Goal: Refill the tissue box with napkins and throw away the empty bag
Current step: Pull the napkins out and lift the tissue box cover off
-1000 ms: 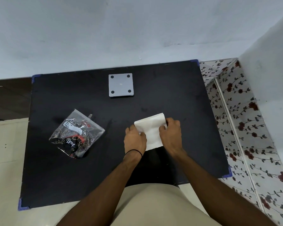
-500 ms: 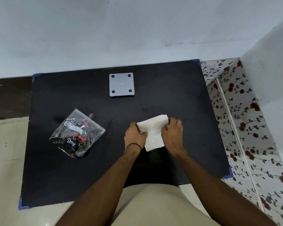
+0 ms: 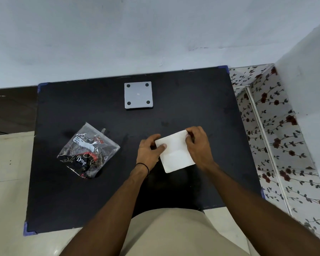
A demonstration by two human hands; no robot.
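Observation:
A white stack of napkins [image 3: 175,154] is held just above the black table [image 3: 67,200], right of the middle. My left hand [image 3: 149,153] grips its left edge, thumb on top. My right hand [image 3: 199,145] grips its right edge and far corner. A crumpled clear plastic bag [image 3: 88,151] with black and red print lies on the table to the left, apart from both hands. A grey square box [image 3: 138,95] with four dark dots at its corners stands at the far middle of the table.
A pale wall runs behind the table. A floral-patterned tiled surface [image 3: 277,137] borders the table's right side. Beige floor [image 3: 7,182] shows on the left. My beige-clad lap [image 3: 174,235] is at the table's near edge.
The napkin stack has shifted slightly and now shows a flat, squared top. My right hand moved up toward its far right corner and my left thumb came onto its top.

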